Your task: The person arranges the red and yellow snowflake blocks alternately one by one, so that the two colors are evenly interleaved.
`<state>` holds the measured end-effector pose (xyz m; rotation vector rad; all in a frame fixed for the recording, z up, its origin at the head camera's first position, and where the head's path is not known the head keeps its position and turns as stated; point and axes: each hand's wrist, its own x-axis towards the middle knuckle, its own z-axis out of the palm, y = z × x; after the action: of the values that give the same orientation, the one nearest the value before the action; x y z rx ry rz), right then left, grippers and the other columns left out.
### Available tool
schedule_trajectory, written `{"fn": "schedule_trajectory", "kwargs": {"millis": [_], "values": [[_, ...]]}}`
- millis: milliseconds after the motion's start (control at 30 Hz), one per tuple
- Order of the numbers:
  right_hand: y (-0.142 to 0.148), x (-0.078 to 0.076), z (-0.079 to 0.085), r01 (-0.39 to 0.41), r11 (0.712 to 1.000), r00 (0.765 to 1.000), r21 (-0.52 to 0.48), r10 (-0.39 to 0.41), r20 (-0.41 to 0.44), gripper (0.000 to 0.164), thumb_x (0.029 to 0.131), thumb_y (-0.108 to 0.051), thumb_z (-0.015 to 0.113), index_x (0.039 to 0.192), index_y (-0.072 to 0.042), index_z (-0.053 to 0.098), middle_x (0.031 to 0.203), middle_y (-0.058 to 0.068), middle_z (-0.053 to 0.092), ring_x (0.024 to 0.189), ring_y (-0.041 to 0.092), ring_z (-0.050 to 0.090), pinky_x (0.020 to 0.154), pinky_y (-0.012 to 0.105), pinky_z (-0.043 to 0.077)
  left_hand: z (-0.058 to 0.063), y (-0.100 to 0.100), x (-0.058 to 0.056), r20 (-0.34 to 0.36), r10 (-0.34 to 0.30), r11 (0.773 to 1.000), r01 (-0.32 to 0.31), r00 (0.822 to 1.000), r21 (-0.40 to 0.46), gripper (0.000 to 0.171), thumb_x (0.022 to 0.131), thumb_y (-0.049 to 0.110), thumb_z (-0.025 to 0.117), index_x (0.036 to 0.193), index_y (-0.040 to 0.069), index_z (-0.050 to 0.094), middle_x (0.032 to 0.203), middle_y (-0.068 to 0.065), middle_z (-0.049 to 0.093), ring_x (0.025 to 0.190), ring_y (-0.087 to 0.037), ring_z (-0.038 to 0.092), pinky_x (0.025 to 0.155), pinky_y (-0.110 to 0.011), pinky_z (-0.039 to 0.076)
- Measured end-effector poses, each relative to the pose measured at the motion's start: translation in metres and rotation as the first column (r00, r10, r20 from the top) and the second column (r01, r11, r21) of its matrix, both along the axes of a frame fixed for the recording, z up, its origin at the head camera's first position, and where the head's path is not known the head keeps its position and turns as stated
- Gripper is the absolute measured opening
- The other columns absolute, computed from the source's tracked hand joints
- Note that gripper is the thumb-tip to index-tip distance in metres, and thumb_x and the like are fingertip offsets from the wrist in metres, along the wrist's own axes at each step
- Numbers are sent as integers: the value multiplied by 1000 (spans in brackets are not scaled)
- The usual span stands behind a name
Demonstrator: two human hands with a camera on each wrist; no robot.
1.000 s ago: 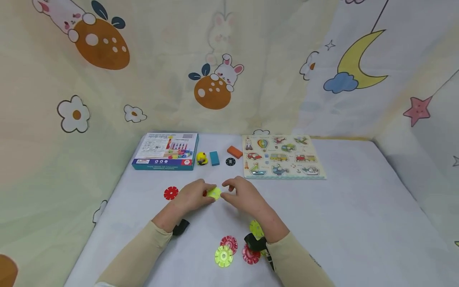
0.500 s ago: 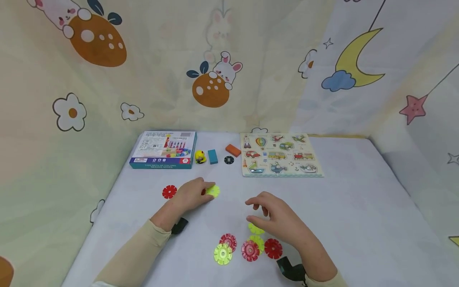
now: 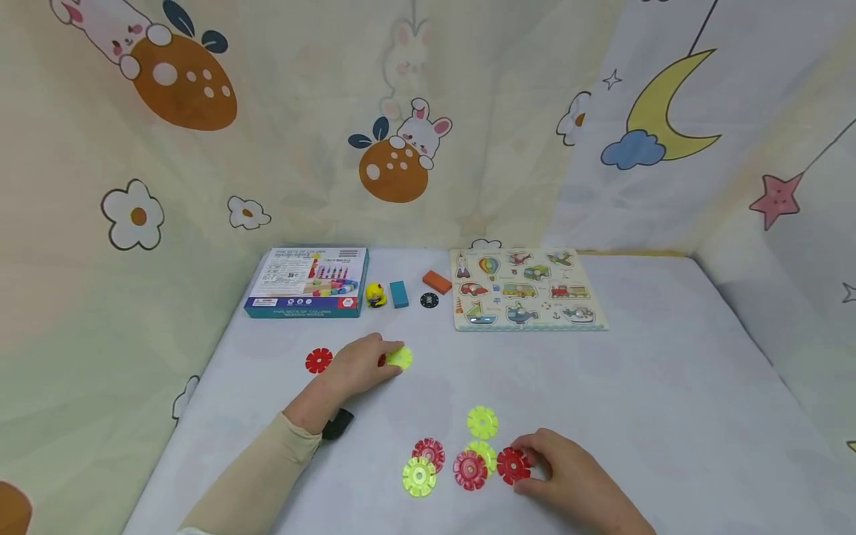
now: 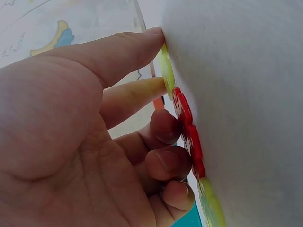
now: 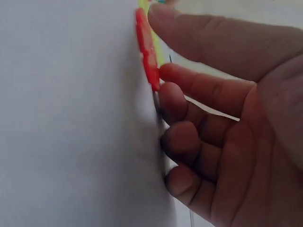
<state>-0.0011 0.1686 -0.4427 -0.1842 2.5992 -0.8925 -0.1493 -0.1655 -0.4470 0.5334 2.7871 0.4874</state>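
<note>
In the head view, my left hand (image 3: 361, 364) pinches a yellow-green notched plastic disc (image 3: 400, 358) flat on the table, thumb and index finger at its edges. In the left wrist view, a red notched disc (image 4: 189, 135) lies right behind it, under the curled fingers, with another yellow-green disc (image 4: 212, 205) further along. A red disc (image 3: 319, 360) shows left of that hand. My right hand (image 3: 568, 475) is at the front right, with thumb and index finger gripping the edges of a dark red disc (image 3: 513, 466); its other fingers curl against the tabletop.
Close to the right hand lie yellow-green discs (image 3: 482, 422) and pinkish-red discs (image 3: 470, 470), some overlapping. Along the back stand a boxed set (image 3: 307, 282), a yellow duck toy (image 3: 376, 295), blue (image 3: 399, 294) and orange blocks (image 3: 438, 281), a black round piece (image 3: 429, 300) and a picture puzzle board (image 3: 528, 290).
My right hand has left the yellow-green disc at the left hand and moved toward the front right, to the dark red disc. My left hand has stayed on its disc.
</note>
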Motion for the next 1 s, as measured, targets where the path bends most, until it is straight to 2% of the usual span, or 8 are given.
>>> {"fn": "schedule_trajectory", "kwargs": {"millis": [167, 400, 633, 767, 900, 1000], "values": [[-7, 0, -5, 63, 995, 998, 79, -62, -18, 49, 61, -38, 86, 101, -21, 63, 81, -9, 52, 76, 12, 48, 61, 27, 45, 1, 0, 1, -5, 0, 1000, 0, 1000, -1, 56, 83, 42, 69, 134, 22, 56, 97, 2, 54, 82, -14, 48, 69, -27, 43], [-14, -5, -1, 107, 987, 994, 121, -109, 13, 53, 54, -37, 89, 92, -17, 59, 77, -1, 47, 71, 15, 46, 57, 27, 43, 0, 0, 1, -5, 0, 1000, 0, 1000, 2, 56, 83, 41, 70, 134, 22, 56, 96, 2, 54, 83, -13, 48, 69, -26, 43], [-16, -4, 10, 166, 986, 986, -6, -166, 25, 33, 69, -33, 83, 78, -16, 56, 64, -3, 53, 59, 15, 49, 52, 26, 44, 3, 1, 3, -1, 7, 1000, -7, 1000, 7, 55, 83, 40, 70, 133, 22, 56, 95, 3, 54, 82, -12, 48, 68, -25, 43], [-16, -8, 22, 197, 977, 980, -82, -195, 34, 31, 71, -26, 82, 93, -16, 62, 71, -2, 56, 59, 14, 53, 55, 25, 48, 5, 1, 3, 2, 7, 1000, -7, 1000, 11, 55, 83, 39, 71, 133, 21, 56, 93, 3, 54, 81, -12, 48, 66, -25, 43], [-16, -17, 37, 227, 958, 973, -174, -219, 68, 41, 76, -19, 79, 115, -20, 65, 90, 0, 61, 63, 15, 59, 60, 27, 52, 5, 0, 3, 5, 9, 1000, -9, 1000, 15, 55, 83, 40, 70, 133, 22, 56, 92, 3, 54, 81, -12, 48, 65, -25, 43], [-18, -26, 49, 251, 941, 968, -226, -244, 60, 46, 77, -16, 78, 120, -22, 65, 102, 2, 63, 69, 14, 62, 64, 31, 53, 3, 0, 2, 1, 6, 1000, -6, 1000, 18, 54, 83, 40, 70, 133, 22, 56, 92, 3, 54, 80, -12, 48, 66, -25, 43]]}}
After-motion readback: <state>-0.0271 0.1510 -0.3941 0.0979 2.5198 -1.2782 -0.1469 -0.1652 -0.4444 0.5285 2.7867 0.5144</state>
